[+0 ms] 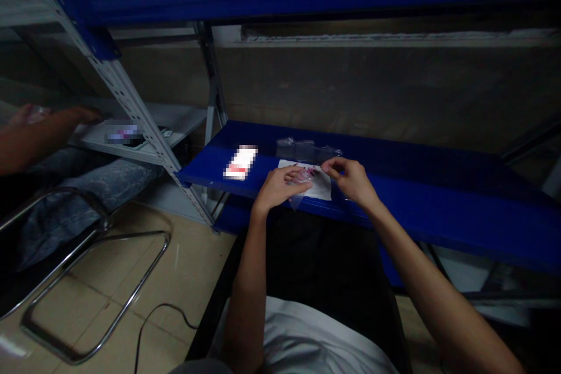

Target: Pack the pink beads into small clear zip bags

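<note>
Both hands, the left hand point(280, 186) and right hand point(350, 180), pinch a clear plastic bag point(307, 182) over white paper point(322, 188) on a blue shelf point(416, 198); the bag's contents are unclear.

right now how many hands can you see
3: the left hand and right hand on the white sheet on the blue shelf; another person's hand far left. Others may be hidden.

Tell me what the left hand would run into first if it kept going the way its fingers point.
The left hand points right, across the white sheet, toward the right hand. It would probably meet the right hand's fingertips first, though depth is hard to judge in this dim view.
</note>
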The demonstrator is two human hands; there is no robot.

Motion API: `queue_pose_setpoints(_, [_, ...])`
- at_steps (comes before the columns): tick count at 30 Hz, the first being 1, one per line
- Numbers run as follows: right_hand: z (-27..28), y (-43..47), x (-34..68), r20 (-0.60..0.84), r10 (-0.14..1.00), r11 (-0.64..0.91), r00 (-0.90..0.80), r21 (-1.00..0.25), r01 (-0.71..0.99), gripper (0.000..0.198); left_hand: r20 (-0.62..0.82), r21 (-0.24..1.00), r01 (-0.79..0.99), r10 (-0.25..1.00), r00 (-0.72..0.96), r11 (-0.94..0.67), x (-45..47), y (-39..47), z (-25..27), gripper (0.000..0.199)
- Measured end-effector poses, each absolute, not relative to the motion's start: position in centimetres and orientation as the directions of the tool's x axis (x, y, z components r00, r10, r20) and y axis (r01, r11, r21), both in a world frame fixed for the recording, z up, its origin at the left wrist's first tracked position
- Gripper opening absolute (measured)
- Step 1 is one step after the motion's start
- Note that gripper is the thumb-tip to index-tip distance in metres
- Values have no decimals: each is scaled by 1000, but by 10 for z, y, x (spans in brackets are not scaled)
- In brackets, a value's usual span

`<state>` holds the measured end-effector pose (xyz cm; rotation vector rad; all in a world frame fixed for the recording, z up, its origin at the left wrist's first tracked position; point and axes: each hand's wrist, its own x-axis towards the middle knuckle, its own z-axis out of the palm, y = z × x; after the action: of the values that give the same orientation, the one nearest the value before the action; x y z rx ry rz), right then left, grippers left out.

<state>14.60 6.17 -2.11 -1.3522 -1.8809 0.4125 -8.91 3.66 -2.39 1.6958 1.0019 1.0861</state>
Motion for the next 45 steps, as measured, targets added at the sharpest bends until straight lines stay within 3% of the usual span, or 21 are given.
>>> queue_pose_setpoints(3, [2,43,135,371,891,452,-261,-679,579,20,273,938,103,890,365,-330,-84,36,-25,46])
queue_pose_setpoints(7, [19,34,128,295,873,484,-389,-625,613,18,295,932,86,873,388,-353,-77,33,-22,44])
queue_pose_setpoints(12, [6,56,152,335,887,462,-318,-656,597,22,267,940,102,889,371,-324,-75,32,-22,51])
queue_pose_setpoints(16, [-25,81,168,310,938,310,-158,-538,784,16,261,925,179,904,339,-335,-80,32,-19,54])
queue_pose_setpoints(21, [-56,98,159,300,929,319,-217,-355,878,25,249,925,215,926,283,-315,-88,33,-19,53])
queue_pose_setpoints(24, [-64,102,155,303,929,305,-210,-313,899,26,245,927,214,928,282,-309,-90,34,-20,55])
queue_pose_setpoints(38, [-69,106,155,304,928,311,-213,-324,894,23,249,922,223,927,280,-315,-92,34,-20,55])
queue_pose_setpoints(45, [-40,81,155,442,877,390,-191,-421,819,16,268,913,221,913,309,-343,-84,32,-18,46])
